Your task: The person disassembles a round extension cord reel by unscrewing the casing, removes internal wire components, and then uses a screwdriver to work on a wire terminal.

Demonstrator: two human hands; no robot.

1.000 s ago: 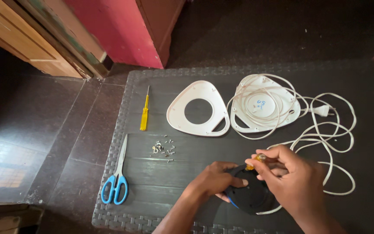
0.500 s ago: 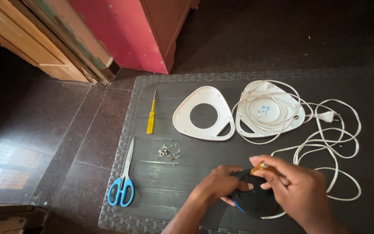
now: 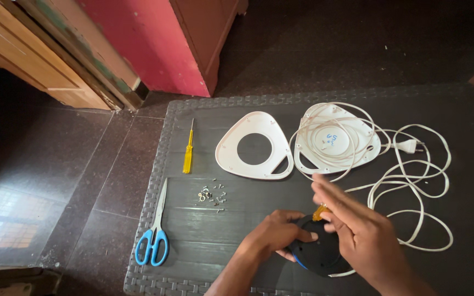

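Left grip (image 3: 281, 235) clamped on the black round unit (image 3: 316, 253) near tabletop (image 3: 204, 235) edge, right grip (image 3: 352, 225) pinching an orange-handled tool (image 3: 320, 211) into it; white covers (image 3: 256, 145) and loose screws (image 3: 210, 195) already off, so teardown looks midway.

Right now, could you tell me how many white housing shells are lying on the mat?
2: the white shell with the round hole lies mid-mat; the closed white shell lies right beside it, under loops of the white cord.
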